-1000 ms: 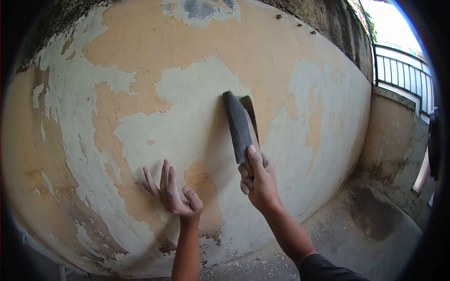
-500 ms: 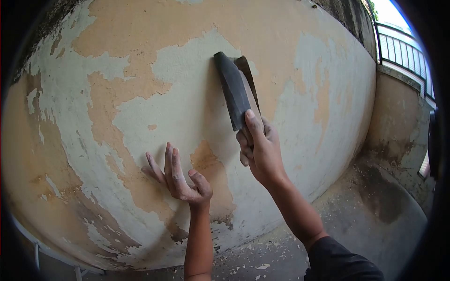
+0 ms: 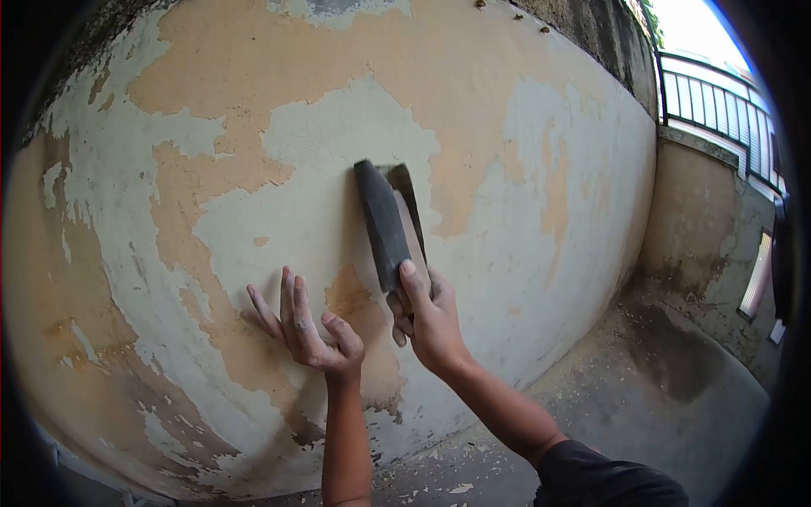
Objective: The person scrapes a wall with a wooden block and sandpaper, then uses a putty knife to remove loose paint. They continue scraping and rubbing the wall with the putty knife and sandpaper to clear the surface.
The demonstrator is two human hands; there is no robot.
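My right hand (image 3: 429, 317) grips the lower end of a folded sheet of sandpaper (image 3: 382, 224), thumb on its near face. The sheet is dark grey on its left flap, paler in the middle, with a dark curled edge on the right. It lies along the peeling wall (image 3: 317, 135), over a pale area where the orange paint is gone. My left hand (image 3: 317, 334) is raised lower left of the sheet, holding nothing, with fingers apart. Whether its fingertips touch the wall cannot be told. Pale dust coats the fingers of both hands.
Paint flakes (image 3: 460, 488) are scattered over the grey floor (image 3: 583, 439) along the wall's foot. A dark stain (image 3: 676, 351) marks the floor at right. Beyond stand a low side wall (image 3: 693, 220) and a metal railing (image 3: 718, 97). Pale bars (image 3: 127, 494) show at lower left.
My right hand has moved the sandpaper down the wall and slightly left. My left hand keeps nearly the same spread pose. The view has shifted a little.
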